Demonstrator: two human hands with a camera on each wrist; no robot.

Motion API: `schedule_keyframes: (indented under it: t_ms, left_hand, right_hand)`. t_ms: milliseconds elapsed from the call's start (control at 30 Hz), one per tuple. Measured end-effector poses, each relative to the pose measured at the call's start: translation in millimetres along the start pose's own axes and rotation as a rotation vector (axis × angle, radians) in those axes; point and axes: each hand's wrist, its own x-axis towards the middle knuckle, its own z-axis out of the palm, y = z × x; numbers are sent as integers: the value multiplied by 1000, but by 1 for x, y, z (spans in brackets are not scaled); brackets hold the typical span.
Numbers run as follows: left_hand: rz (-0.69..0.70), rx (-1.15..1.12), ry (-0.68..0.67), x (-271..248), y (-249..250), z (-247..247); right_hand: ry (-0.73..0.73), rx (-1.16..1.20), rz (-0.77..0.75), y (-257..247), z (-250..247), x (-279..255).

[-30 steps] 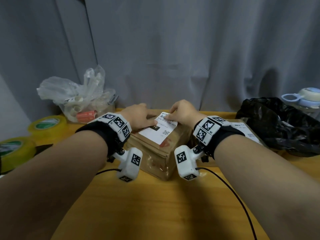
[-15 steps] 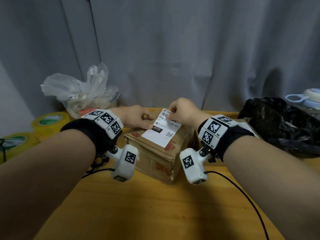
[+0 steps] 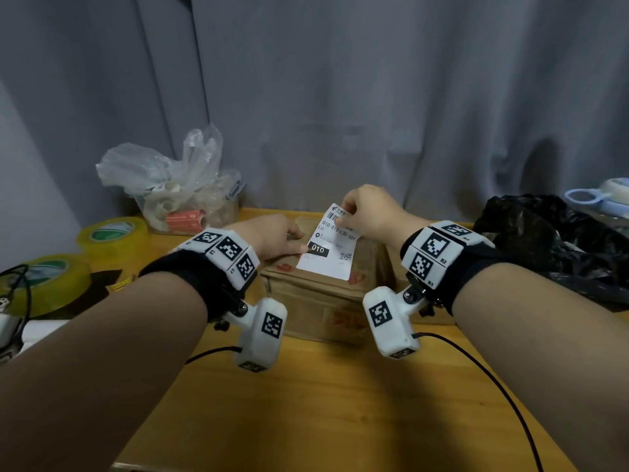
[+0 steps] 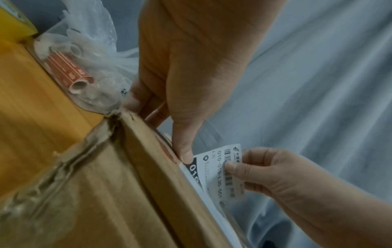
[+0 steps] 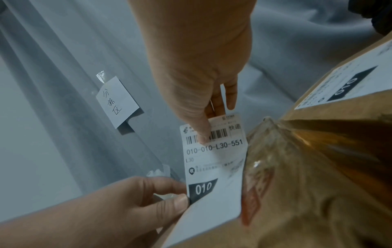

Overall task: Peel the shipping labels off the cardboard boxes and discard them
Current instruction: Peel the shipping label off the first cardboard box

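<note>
On top of the cardboard box (image 3: 320, 294) at the middle of the wooden table (image 3: 340, 403), we lift the far end of the white shipping label (image 3: 332, 247) clear of the lid. Our right hand (image 3: 369, 212) pinches that top edge, thumb on the barcode and fingers behind the paper. Our left hand (image 3: 272, 235) presses down with curled fingers on the box top, its thumb tip touching the label's left edge beside the black "010" block. The near end of the label still lies on the cardboard.

Compared with 1 second ago, when the label lay almost flat under both hands, and with half a second ago, when only its far part had risen, the sheet now stands steeply, with roughly the upper half free. We judge the peel on this box about halfway done; the remaining strip has to come away before the label can be discarded.

The wrist views show the label uncreased and untorn so far. A 2nd box (image 5: 343, 87) with its own label sits just right of the 1st, so more work remains. A black plastic bag (image 3: 551, 240) lies at the right edge of the table, probably the discard spot, though we cannot confirm that.
</note>
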Motion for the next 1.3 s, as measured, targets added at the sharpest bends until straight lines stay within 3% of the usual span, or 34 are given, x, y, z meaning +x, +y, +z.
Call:
schedule_keyframes:
  t_ms: [467, 633, 833, 933, 1000, 1100, 1167, 1300]
  left_hand:
    - [-40, -73, -58, -4, 1, -3]
    - [-36, -139, -44, -3, -4, 3]
    - [-28, -132, -3, -3, -1, 15]
    - [-15, -70, 85, -1, -2, 12]
    - [44, -184, 109, -3, 1, 7]
    - [106, -298, -71, -12, 5, 0]
    - [114, -184, -164, -11, 2, 0]
    - [94, -23, -122, -3, -5, 6]
  right_hand:
    - [54, 64, 28, 10, -7, -8]
    - [28, 419, 18, 4, -9, -18]
    - [94, 548, 12, 9, -11, -24]
    - [89, 629, 23, 17, -10, -28]
    - [111, 652, 43, 19, -8, -31]
    - [187, 684, 85, 18, -5, -35]
    - [206, 725, 91, 17, -4, -36]
    - [209, 886, 66, 14, -3, -38]
